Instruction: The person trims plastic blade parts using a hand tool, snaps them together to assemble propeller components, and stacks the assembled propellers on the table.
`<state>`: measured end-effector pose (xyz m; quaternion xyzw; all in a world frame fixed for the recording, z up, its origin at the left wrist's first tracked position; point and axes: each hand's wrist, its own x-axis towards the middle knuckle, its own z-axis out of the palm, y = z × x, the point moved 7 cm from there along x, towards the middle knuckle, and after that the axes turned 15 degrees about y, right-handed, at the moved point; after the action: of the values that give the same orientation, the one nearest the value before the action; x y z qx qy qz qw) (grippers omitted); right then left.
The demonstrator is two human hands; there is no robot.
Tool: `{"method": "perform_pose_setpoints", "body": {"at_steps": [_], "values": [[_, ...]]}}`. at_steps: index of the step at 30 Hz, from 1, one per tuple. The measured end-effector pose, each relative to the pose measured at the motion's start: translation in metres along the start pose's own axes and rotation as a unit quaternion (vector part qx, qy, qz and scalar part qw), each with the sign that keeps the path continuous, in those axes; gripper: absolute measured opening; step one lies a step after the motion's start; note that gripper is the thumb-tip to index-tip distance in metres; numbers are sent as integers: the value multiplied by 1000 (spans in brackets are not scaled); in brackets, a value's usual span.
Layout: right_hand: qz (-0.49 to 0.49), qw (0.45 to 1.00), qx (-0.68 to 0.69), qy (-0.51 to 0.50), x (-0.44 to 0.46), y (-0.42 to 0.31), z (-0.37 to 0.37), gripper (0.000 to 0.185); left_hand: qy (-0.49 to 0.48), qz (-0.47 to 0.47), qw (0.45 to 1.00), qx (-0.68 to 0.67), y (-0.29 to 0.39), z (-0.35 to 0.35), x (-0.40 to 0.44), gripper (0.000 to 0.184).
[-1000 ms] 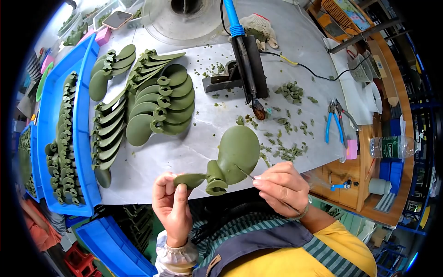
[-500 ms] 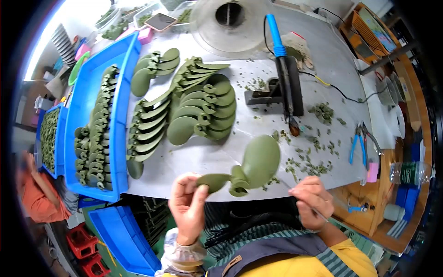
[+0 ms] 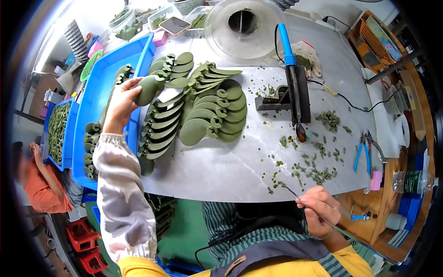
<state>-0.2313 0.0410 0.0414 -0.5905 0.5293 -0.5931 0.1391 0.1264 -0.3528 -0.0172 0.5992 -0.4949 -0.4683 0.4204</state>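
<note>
**Left hand (image 3: pixel 122 104) pinches a green part (image 3: pixel 150 90) beside the tray (image 3: pixel 104 83)**

Thumb and fingers of the left hand close on one rounded blade of the green part, which is just past the tray's right rim, toward its far end. A small group (image 3: pixel 183 59) of similar parts lies right there too; whether the held one touches it, I cannot tell. More stacks (image 3: pixel 196 131) lie on the table (image 3: pixel 221 171) to the right of the tray, and a long row (image 3: pixel 90 152) lies inside it.

Well apart to the tray's right, the right hand (image 3: pixel 320 207) pinches a thin pick (image 3: pixel 289 189) between pressed-together fingers, its tip close to scattered scraps (image 3: pixel 320 175). Also right of the tray are the iron (image 3: pixel 287 41) on its stand (image 3: pixel 302 92) and, farther over, the pliers (image 3: pixel 359 156). Left of the tray sits a person in orange (image 3: pixel 44 184).
</note>
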Motion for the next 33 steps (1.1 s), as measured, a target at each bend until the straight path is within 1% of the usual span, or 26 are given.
{"method": "perform_pose_setpoints", "body": {"at_steps": [1,5,8,12,14,16,20,21,22,24,26,27,28,30,31,32,33], "values": [[3,1000,-2,5,0,1,-1,23,-9,-18,1000,3,-5,4,8,33],[12,1000,-5,3,1,2,-4,22,-7,-37,999,5,-17,11,35,32],[16,1000,-3,3,2,2,-3,22,28,-29,998,39,-21,12,51,32],[19,1000,-6,4,4,1,-1,22,55,15,998,41,-36,16,70,32],[21,1000,-8,5,4,2,-2,22,92,89,983,132,-39,18,75,33],[22,1000,-9,8,3,2,-3,22,116,114,970,183,-43,21,76,33],[16,1000,-16,8,2,0,-5,23,111,103,966,209,-41,27,79,33],[14,1000,-16,9,2,0,-4,23,125,105,964,208,-39,28,78,34],[13,1000,-19,10,2,0,-5,23,148,127,953,234,-40,27,81,36],[5,1000,-10,2,3,-1,-3,23,157,162,903,367,-35,25,88,44],[0,1000,-8,-2,4,-3,-8,25,118,160,919,340,-45,22,101,54],[19,1000,-3,6,3,-1,-13,24,87,142,942,293,-44,20,94,62],[38,999,9,14,1,2,-20,24,36,133,960,242,-65,2,122,67],[96,985,-56,130,-1,22,-49,24,27,253,921,294,-63,-24,130,63],[123,972,-81,185,-2,34,-62,24,15,241,928,285,-46,-24,105,62],[133,959,-130,215,6,50,-74,24,5,228,934,276,-20,-15,68,62],[141,943,-177,243,18,71,-88,24,-6,267,929,256,2,-6,36,60]]}}
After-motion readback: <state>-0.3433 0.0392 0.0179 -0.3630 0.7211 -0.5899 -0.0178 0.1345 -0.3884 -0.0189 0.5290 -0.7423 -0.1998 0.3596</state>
